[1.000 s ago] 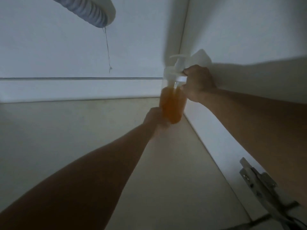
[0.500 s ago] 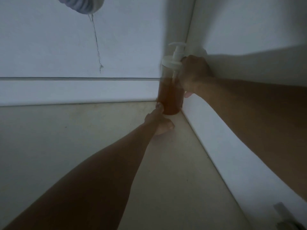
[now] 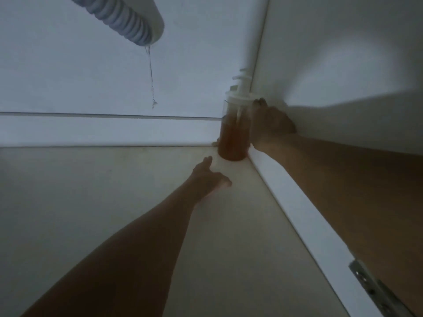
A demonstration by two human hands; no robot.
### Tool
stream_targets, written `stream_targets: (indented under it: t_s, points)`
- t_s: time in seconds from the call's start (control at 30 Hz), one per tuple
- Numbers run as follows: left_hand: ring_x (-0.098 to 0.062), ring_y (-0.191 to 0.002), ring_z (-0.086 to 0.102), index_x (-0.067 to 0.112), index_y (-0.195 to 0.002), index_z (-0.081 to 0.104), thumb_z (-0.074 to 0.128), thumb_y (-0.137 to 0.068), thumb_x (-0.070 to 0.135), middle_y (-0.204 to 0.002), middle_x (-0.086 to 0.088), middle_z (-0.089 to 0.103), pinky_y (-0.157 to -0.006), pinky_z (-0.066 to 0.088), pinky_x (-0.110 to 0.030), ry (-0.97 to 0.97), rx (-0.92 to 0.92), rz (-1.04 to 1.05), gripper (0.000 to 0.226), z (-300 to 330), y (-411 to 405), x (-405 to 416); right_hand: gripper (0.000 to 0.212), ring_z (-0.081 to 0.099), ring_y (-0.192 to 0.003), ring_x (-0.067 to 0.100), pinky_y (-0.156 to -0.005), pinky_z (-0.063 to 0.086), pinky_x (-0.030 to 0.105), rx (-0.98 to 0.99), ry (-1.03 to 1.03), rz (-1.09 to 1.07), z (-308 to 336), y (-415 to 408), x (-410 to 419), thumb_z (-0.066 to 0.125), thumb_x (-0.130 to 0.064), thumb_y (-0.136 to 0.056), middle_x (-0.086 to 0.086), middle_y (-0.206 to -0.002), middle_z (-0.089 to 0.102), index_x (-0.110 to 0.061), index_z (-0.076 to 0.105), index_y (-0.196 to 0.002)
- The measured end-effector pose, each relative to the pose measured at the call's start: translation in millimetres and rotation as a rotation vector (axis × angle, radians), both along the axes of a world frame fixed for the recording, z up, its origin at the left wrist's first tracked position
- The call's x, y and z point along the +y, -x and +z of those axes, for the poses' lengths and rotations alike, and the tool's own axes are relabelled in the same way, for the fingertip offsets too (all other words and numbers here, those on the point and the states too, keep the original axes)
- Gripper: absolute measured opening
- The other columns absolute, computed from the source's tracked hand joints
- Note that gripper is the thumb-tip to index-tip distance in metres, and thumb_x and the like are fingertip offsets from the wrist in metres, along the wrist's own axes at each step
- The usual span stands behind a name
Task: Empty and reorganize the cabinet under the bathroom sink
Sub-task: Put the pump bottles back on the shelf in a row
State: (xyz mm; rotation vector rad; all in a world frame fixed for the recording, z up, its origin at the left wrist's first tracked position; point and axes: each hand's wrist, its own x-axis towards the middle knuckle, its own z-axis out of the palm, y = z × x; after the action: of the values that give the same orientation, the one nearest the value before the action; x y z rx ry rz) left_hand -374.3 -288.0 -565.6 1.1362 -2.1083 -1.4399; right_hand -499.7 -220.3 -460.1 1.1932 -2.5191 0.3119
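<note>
Dim cabinet [image 3: 114, 225] interior under a sink: pale floor, white back wall, white right side wall, and a ribbed drain hose [image 3: 128, 19] hanging at upper left with a thin thread trailing from its end. 1 pump bottle [image 3: 234, 133], clear and about two-thirds full of amber liquid, stands upright on the floor in the rear right corner, seemingly touching or nearly touching both walls. The right hand [image 3: 271, 124] lies against the bottle's right side between bottle and side wall; its fingers are hidden behind the bottle and in shadow, so whether they grip it cannot be told. The left hand [image 3: 209, 177] hovers just in front of the bottle's base, apart from it, fingers extended and loose, holding nothing. A metal hinge [image 3: 366, 280] is fixed at the lower right of the side wall.

Risks, as judged: the bottle is tall and narrow, so a sideways drag of the right hand out of the tight gap could tip it forward. A knock on the pump head could release liquid onto the floor. The low light makes contact hard to judge.
</note>
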Motion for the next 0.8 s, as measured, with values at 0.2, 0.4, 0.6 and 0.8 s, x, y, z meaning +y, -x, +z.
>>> stream_targets:
  t_s: [0.2,0.4,0.6,0.8]
  points:
    - [-0.017,-0.107,0.052,0.013,-0.126,0.06,0.078,-0.075,0.011,-0.126,-0.005,0.056,-0.089,0.033,-0.024,-0.047,-0.07,-0.064,0.054,20.8,-80.5,52.5,0.03,0.065,-0.088,0.03,-0.075,0.052,0.031,-0.15,-0.111,0.109,5.7,-41.1,64.1,0.064,-0.019,-0.085,0.009,-0.092,0.06,-0.01,0.063,-0.114]
    - [-0.019,-0.109,0.062,0.016,-0.12,0.066,0.082,-0.072,0.021,-0.121,-0.003,0.066,-0.095,0.046,-0.03,0.163,-0.273,-0.131,0.05,52.4,-147.9,120.2,0.024,0.067,-0.065,0.016,-0.054,0.054,0.028,-0.381,-0.233,0.286,23.1,-99.1,130.5,0.072,-0.016,-0.083,0.004,-0.082,0.07,-0.009,0.068,-0.106]
    - [-0.02,-0.091,0.069,0.013,-0.102,0.072,0.083,-0.072,0.021,-0.101,-0.005,0.071,-0.081,0.059,-0.033,0.277,-0.321,-0.234,0.032,74.9,-201.8,196.3,0.031,0.073,-0.081,0.017,-0.074,0.062,0.035,-0.702,-0.352,0.415,23.0,-167.6,212.9,0.081,-0.011,-0.078,0.009,-0.094,0.074,-0.005,0.069,-0.106]
    - [-0.018,-0.088,0.07,0.008,-0.101,0.07,0.083,-0.071,0.021,-0.101,-0.011,0.072,-0.079,0.059,-0.031,0.157,-0.629,-0.496,0.035,46.7,-257.5,249.6,0.034,0.072,-0.079,0.021,-0.061,0.061,0.03,-0.767,-0.702,0.337,-37.2,-208.0,287.3,0.082,-0.004,-0.074,0.015,-0.091,0.073,-0.002,0.069,-0.106]
